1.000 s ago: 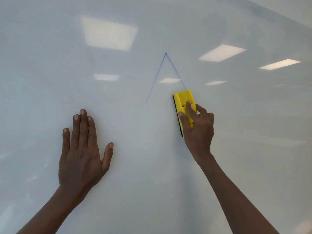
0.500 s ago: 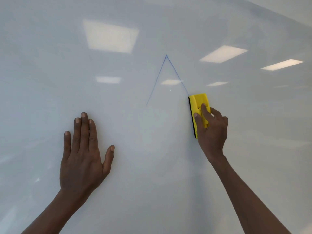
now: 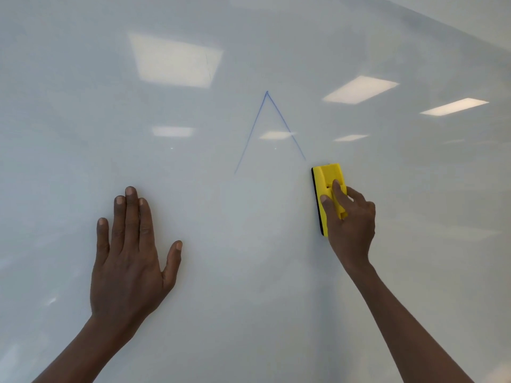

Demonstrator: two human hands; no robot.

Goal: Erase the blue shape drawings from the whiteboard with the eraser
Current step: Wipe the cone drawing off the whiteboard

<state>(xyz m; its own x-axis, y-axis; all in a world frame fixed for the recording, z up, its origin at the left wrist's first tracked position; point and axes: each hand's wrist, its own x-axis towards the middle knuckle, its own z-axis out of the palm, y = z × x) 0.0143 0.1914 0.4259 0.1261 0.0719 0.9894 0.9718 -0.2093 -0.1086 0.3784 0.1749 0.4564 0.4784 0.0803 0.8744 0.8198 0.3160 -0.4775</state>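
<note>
We face a glossy whiteboard (image 3: pixel 83 106) that fills nearly all we see. Its pale grey-white face mirrors rectangular ceiling light panels (image 3: pixel 175 60), the brightest up and to the left, smaller ones up and to the right of our right hand. A strip of plain wall (image 3: pixel 475 20) shows past the board's edge in the far upper right corner.

Between our two hands and above them is the blue triangle drawing (image 3: pixel 250 134): two thin slanted lines meeting at a peak. No bottom line is visible between the lower ends. The right line ends just above and to the left of the eraser.

Our left hand (image 3: pixel 130 258) lies flat on the board, fingers straight and close together pointing up, thumb spread out to the right, holding nothing.

Our right hand (image 3: pixel 349 219) grips the yellow eraser (image 3: pixel 327 186). The thumb is curled over the eraser's left side, the index finger lies along its back, and the other fingers wrap round the right side. The eraser stands upright, long side vertical, its dark felt strip against the board.

The hand hides the eraser's lower right part. Both forearms run out of view at the bottom edge. Faint smears on the board are too weak to make out.
</note>
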